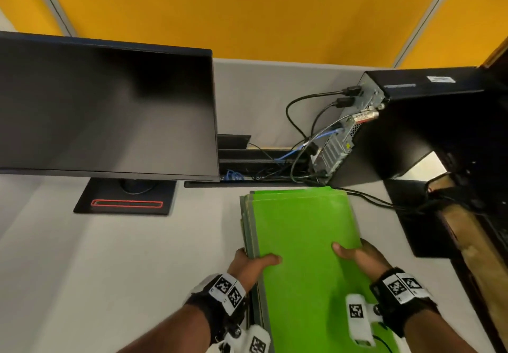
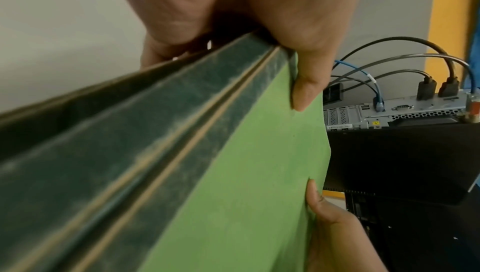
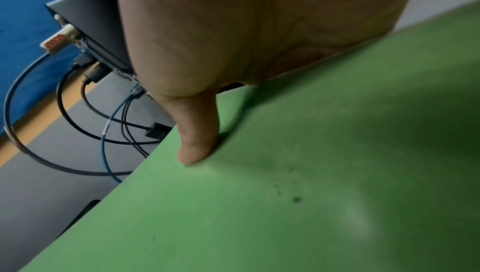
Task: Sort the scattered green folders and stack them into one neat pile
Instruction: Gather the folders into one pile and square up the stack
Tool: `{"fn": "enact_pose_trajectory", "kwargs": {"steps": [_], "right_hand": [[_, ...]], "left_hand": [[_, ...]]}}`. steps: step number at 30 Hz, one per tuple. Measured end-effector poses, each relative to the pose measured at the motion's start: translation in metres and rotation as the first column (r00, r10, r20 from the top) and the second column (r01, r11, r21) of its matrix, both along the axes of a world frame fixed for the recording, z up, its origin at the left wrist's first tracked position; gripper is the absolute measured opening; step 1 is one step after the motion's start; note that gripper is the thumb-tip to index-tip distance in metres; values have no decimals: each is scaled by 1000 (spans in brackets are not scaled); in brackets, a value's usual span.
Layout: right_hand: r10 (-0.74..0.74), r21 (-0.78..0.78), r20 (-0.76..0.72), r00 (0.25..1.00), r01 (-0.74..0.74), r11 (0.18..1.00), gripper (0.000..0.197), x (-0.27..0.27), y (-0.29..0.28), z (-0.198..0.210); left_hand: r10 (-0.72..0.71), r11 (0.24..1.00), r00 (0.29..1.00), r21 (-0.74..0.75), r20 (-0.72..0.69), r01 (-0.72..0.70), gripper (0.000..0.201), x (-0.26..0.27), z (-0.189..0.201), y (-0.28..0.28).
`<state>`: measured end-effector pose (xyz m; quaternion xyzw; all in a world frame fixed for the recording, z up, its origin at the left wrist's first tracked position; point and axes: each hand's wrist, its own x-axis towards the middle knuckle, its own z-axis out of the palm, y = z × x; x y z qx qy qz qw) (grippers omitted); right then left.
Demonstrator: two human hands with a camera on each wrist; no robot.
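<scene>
Your head view looks down from above; both wrist views sit close, sharing the folders [image 1: 302,231] and computer [image 2: 405,149].

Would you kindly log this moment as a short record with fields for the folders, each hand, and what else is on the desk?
folders: stack of green folders, held by both side edges, its far end towards the computer
left hand: left hand grips the stack's left edge, thumb on the top cover
right hand: right hand grips the right edge, thumb on top
alignment: lower folders' edges jut out on the left
desk: grey desk
nearby: dark monitor at left; computer case with cables behind the stack
</scene>
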<state>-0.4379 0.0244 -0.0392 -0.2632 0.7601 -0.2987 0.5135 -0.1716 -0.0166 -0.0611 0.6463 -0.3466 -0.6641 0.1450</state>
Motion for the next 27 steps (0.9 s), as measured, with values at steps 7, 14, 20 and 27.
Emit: {"fn": "enact_pose_trajectory", "kwargs": {"steps": [7,14,20,27], "right_hand": [[76,86,12,997,-76,993,89,0,-14,11],[134,91,-25,991,-132,987,109,10,-7,13],[96,6,48,994,-96,995,60,31,-2,25],[31,-115,17,999,-29,993,44,48,-7,16]], "left_hand": [[-10,999,1000,33,3,10,114,-5,15,-18],[-117,975,992,183,-57,125,79,7,20,-22],[-41,973,997,223,-64,54,32,30,26,-17],[-91,992,996,91,-20,93,120,59,46,-12]]}}
